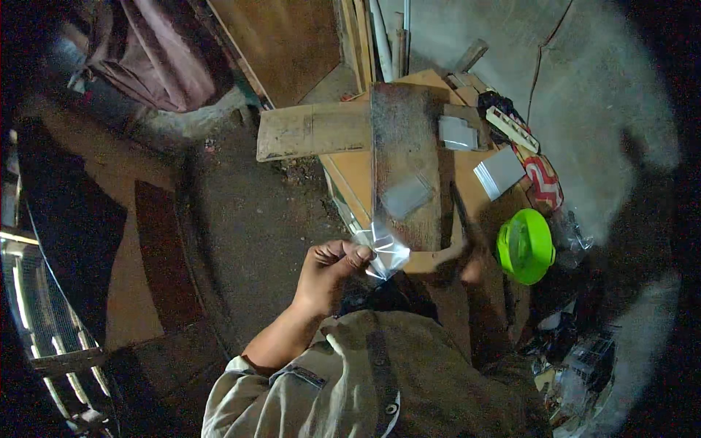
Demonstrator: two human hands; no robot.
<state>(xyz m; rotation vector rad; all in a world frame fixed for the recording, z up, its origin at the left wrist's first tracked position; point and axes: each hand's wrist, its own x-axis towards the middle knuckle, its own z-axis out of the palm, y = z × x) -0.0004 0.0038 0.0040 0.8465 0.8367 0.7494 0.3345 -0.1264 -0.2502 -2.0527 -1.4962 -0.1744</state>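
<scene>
Holding hand: left hand [334,264], raised in front of the shirt, thumb and fingertips pinched together on a piece of clear, shiny film.
Film: clear film piece [388,254], gripped at its left side, creased and catching bright light; it shows over the near end of the dark board.
Right hand: right hand [469,273], in shadow and blurred, near the board's near right corner; cannot tell whether its fingers are spread, closed or holding anything.
Dark board: dark worn board [400,139], lying lengthwise away from the wearer over a tan work surface [349,174].
Pale plank: pale plank [314,131], jutting left from the dark board's far part, over the floor.
Sheets on board: translucent flat sheets [407,197], a small pile past the film, set askew.
Far packets: silvery packets [458,134], right of the board's far half.
Fanned stack: pale flat stack [501,173], nearer than those packets and further right, edges slightly fanned.
Slim dark thing: dark slender object [459,204], between board and fanned stack; kind unclear.
Green tub: bright green tub [526,247], right of the right hand, mouth visible.
Right edge: white power strip [513,130] beyond the fanned stack; red-and-white patterned cloth [542,182] just beside that stack.
</scene>
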